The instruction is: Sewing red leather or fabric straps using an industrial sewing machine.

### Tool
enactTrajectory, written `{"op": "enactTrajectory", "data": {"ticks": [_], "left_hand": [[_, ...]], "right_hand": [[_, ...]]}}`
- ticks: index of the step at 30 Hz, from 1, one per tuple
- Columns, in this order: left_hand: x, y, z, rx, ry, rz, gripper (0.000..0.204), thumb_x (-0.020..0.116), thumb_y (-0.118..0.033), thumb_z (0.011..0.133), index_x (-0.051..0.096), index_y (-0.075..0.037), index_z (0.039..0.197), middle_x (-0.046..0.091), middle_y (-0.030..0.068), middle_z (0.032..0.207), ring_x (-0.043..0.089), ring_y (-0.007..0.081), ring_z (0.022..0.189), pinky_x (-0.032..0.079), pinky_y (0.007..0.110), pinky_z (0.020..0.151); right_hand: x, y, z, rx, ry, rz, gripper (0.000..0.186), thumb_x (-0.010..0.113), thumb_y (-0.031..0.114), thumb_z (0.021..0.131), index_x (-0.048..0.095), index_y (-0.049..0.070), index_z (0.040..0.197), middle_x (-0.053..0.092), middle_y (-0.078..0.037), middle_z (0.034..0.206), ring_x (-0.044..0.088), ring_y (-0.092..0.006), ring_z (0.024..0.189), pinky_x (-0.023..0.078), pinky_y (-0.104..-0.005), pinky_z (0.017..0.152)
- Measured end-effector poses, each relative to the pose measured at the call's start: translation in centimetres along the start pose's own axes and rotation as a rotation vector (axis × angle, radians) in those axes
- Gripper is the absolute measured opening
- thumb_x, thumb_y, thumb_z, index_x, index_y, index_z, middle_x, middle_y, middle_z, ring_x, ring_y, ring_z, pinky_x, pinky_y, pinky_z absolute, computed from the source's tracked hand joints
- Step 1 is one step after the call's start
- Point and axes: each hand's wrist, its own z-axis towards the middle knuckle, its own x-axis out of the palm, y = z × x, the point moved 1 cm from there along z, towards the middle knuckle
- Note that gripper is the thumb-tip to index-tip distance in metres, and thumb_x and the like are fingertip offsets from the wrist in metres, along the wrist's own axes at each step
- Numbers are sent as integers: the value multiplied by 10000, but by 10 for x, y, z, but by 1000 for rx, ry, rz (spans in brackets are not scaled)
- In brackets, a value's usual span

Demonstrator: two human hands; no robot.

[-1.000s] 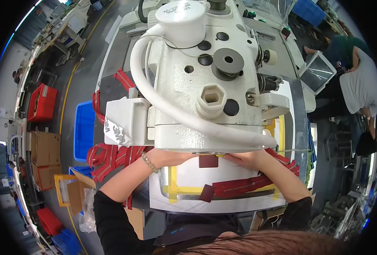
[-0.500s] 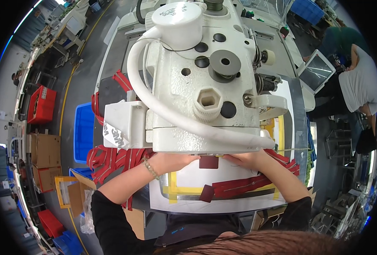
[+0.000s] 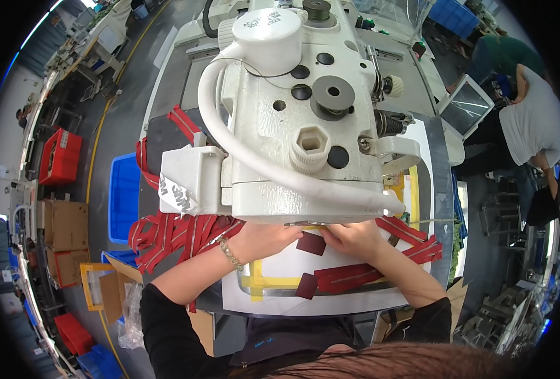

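Note:
A white sewing machine head (image 3: pixel 305 201) stands over the work and hides some of my fingertips. Just below its front edge, a dark red square tab (image 3: pixel 310 244) lies tilted between my hands. My left hand (image 3: pixel 270 241) is closed, its fingertips at the tab's left edge. On the other side, my right hand (image 3: pixel 354 241) is closed too, thumb and forefinger pinched at the tab's upper right corner. Closer to me lies a red zipper strip (image 3: pixel 349 278) with a second dark red tab (image 3: pixel 306 285) at its left end, partly passing under my right forearm.
Several red zippers (image 3: pixel 172 239) are heaped left of my left forearm. Yellow tape (image 3: pixel 280 282) edges the white sheet (image 3: pixel 232 294) beneath. A blue bin (image 3: pixel 123 196) stands beyond the table's left side. Another person (image 3: pixel 536 120) bends over at the right, past a tilted screen (image 3: pixel 467 106).
The tab between my hands has turned from square-on to tilted. Both hands have shifted slightly, the left to the right and the right to the left. The machine appears slightly higher in view.

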Motion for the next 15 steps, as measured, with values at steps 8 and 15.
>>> {"op": "enactTrajectory", "data": {"ticks": [8,15], "left_hand": [[-9,-2,9,19,-78,-185,367,627,-193,815,595,-68,1159,611,55,1104,551,244,1086,437,439,914],[-8,-2,4,-21,-100,-178,389,623,-189,822,570,-68,1188,595,19,1156,577,184,1017,447,379,855]], "right_hand": [[16,27,9,138,-9,-229,226,663,102,652,632,-3,849,587,-149,957,627,-277,870,445,-368,746],[26,34,13,141,21,-377,179,601,87,702,622,-7,853,559,-159,932,634,-297,861,425,-357,706]]}}
